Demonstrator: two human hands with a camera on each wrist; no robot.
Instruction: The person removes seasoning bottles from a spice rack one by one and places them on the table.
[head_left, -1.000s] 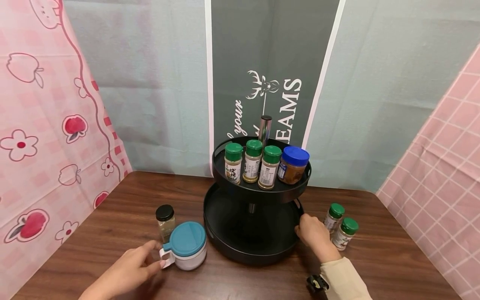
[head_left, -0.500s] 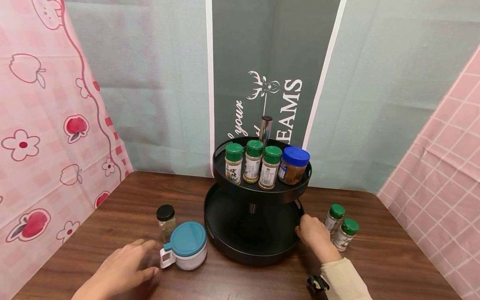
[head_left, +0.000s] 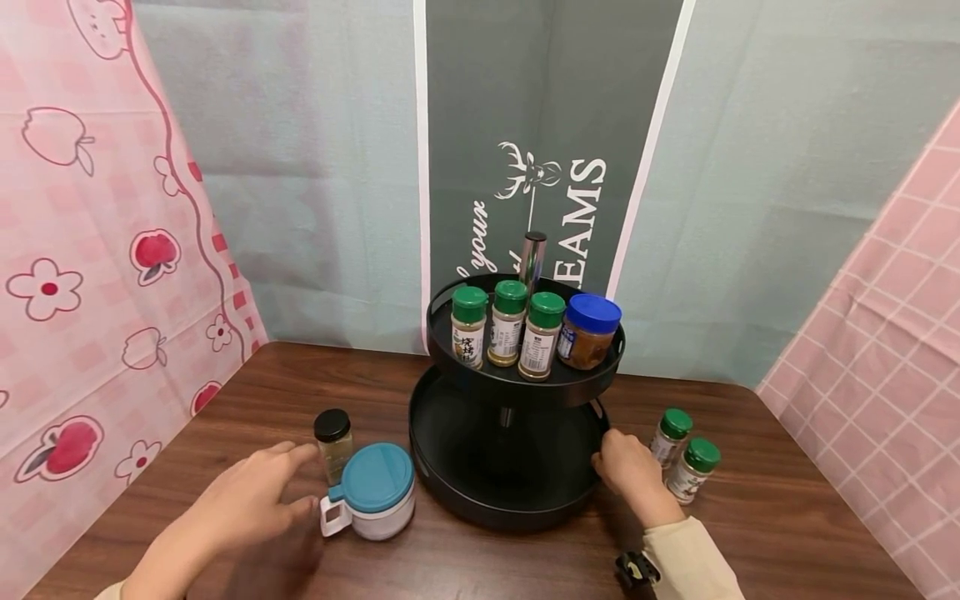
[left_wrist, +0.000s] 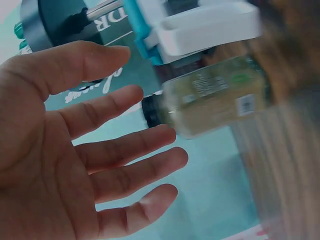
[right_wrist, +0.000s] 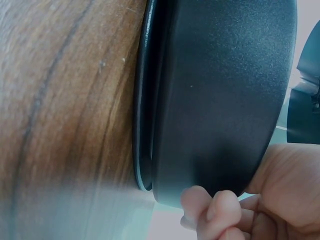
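My left hand [head_left: 243, 496] hovers just left of a white seasoning pot with a teal lid [head_left: 377, 487], its fingers spread and holding nothing. Just behind the pot stands a glass jar with a black cap [head_left: 333, 442]. In the left wrist view, the fingertips reach close to this jar [left_wrist: 215, 97], which has a pale label. On the other side, my right hand [head_left: 630, 467] grips the right rim of the lower tier of a black two-tier rack [head_left: 495, 517]. Curled fingers [right_wrist: 225, 207] lie against the tier's outer wall in the right wrist view.
Three green-capped spice bottles [head_left: 536, 337] and a blue-lidded jar [head_left: 590, 332] stand on the upper tier. Two more green-capped bottles [head_left: 688, 475] stand on the wooden table [head_left: 465, 567] right of my right hand. Printed cloths [head_left: 337, 208] close in the back and sides.
My left hand has let go of the pot's handle, drawn back a little to the left and risen towards the black-capped jar. My right hand has stayed at the rim.
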